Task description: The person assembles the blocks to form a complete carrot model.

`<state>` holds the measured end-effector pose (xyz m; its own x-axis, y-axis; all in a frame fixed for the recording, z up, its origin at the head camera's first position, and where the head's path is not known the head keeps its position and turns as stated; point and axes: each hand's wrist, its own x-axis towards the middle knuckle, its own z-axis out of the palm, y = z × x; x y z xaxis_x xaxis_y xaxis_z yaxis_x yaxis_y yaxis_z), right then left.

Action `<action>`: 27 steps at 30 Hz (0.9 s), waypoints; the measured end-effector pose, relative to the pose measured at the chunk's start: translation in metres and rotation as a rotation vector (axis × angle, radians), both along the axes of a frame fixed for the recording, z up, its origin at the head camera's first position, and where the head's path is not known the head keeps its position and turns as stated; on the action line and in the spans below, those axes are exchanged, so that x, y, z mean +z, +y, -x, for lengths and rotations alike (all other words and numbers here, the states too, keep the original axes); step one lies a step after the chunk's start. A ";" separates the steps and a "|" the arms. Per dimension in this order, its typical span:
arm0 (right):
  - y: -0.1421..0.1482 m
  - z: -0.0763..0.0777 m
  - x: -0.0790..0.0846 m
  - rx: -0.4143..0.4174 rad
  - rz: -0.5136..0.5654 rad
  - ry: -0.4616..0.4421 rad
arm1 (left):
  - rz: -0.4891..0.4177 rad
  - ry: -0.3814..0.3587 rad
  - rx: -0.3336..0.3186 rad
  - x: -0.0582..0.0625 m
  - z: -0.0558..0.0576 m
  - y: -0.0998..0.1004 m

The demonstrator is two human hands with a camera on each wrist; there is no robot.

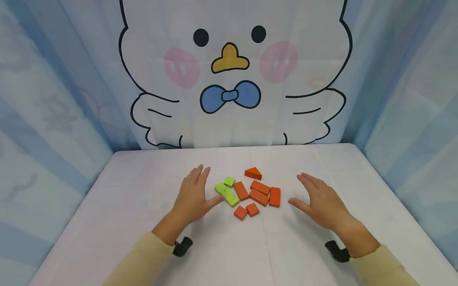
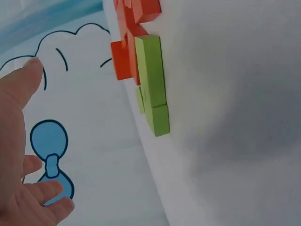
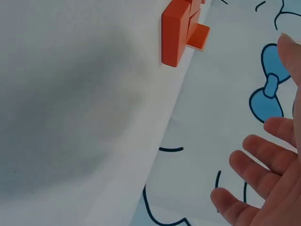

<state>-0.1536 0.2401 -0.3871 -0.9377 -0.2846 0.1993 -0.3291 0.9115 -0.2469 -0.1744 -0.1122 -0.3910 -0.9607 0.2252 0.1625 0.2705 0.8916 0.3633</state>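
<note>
Several small blocks lie in a loose cluster on the white table. On its left side are the green ones, among them a long green block point(image 1: 230, 197) and a small green block point(image 1: 229, 182). Orange pieces fill the rest: a triangular block point(image 1: 253, 173) at the back, an upright-looking rectangular block point(image 1: 275, 197) at the right, and two small orange blocks point(image 1: 252, 209) in front. My left hand point(image 1: 195, 196) hovers left of the green blocks, fingers spread, holding nothing. Right of the cluster, my right hand point(image 1: 322, 202) is also raised with extended fingers and holds nothing.
The white table point(image 1: 118, 206) ends at a back curtain point(image 1: 229, 127) printed with a cartoon bird. Blue patterned curtains point(image 1: 46, 119) hang at both sides. A black wrist mount point(image 1: 183, 246) sits on the left wrist, another black mount point(image 1: 337, 252) on the right.
</note>
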 end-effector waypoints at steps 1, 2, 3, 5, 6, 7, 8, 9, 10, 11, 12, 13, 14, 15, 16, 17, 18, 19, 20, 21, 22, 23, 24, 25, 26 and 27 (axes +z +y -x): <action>0.000 0.001 -0.001 0.007 0.013 -0.010 | -0.014 -0.007 -0.015 -0.001 0.002 0.003; 0.001 0.002 -0.003 0.011 0.024 -0.023 | -0.023 -0.019 -0.027 -0.003 0.003 0.005; 0.002 0.003 -0.004 0.014 0.036 -0.038 | -0.033 -0.031 -0.040 -0.005 0.005 0.008; 0.003 0.006 -0.007 0.026 0.070 -0.069 | -0.057 -0.055 -0.065 -0.009 0.010 0.015; 0.003 0.008 -0.009 0.032 0.089 -0.088 | -0.070 -0.064 -0.078 -0.011 0.012 0.018; 0.004 0.010 -0.010 0.038 0.107 -0.105 | -0.078 -0.074 -0.091 -0.013 0.015 0.022; 0.004 0.011 -0.012 0.044 0.124 -0.125 | -0.089 -0.085 -0.102 -0.015 0.017 0.025; 0.005 0.013 -0.014 0.048 0.139 -0.144 | -0.101 -0.092 -0.113 -0.017 0.020 0.029; 0.005 0.015 -0.016 0.053 0.152 -0.162 | -0.112 -0.103 -0.121 -0.019 0.023 0.032; 0.005 0.017 -0.018 0.055 0.161 -0.180 | -0.119 -0.111 -0.127 -0.021 0.025 0.035; 0.004 0.019 -0.020 0.054 0.168 -0.194 | -0.125 -0.123 -0.129 -0.022 0.028 0.038; 0.004 0.021 -0.021 0.053 0.172 -0.209 | -0.126 -0.137 -0.129 -0.024 0.030 0.041; 0.003 0.023 -0.022 0.051 0.173 -0.224 | -0.126 -0.147 -0.126 -0.025 0.032 0.044; 0.002 0.025 -0.023 0.053 0.170 -0.236 | -0.122 -0.158 -0.122 -0.026 0.034 0.046; 0.000 0.027 -0.023 0.054 0.169 -0.248 | -0.116 -0.171 -0.117 -0.027 0.036 0.048; -0.001 0.028 -0.024 0.054 0.167 -0.260 | -0.108 -0.181 -0.114 -0.029 0.038 0.050; -0.003 0.030 -0.024 0.055 0.164 -0.272 | -0.099 -0.190 -0.111 -0.030 0.039 0.052; -0.004 0.032 -0.024 0.056 0.161 -0.285 | -0.089 -0.197 -0.108 -0.031 0.041 0.053; -0.006 0.033 -0.024 0.059 0.159 -0.295 | -0.080 -0.202 -0.106 -0.032 0.042 0.054; -0.007 0.035 -0.024 0.062 0.158 -0.304 | -0.071 -0.207 -0.104 -0.034 0.044 0.055; -0.008 0.036 -0.024 0.061 0.161 -0.315 | -0.055 -0.208 -0.101 -0.035 0.045 0.056; -0.009 0.038 -0.025 0.062 0.163 -0.323 | -0.044 -0.211 -0.099 -0.036 0.047 0.057; -0.011 0.039 -0.026 0.062 0.166 -0.329 | -0.038 -0.214 -0.095 -0.037 0.048 0.057; -0.012 0.040 -0.027 0.064 0.168 -0.334 | -0.030 -0.215 -0.091 -0.039 0.049 0.057; -0.012 0.041 -0.028 0.065 0.171 -0.338 | -0.024 -0.216 -0.089 -0.040 0.050 0.057; -0.013 0.042 -0.029 0.063 0.174 -0.342 | -0.019 -0.215 -0.088 -0.041 0.051 0.057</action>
<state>-0.1955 0.2273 -0.4158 -0.9401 -0.3334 -0.0715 -0.2550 0.8266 -0.5017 -0.2251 -0.0552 -0.4315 -0.9503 0.3087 -0.0393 0.2614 0.8604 0.4374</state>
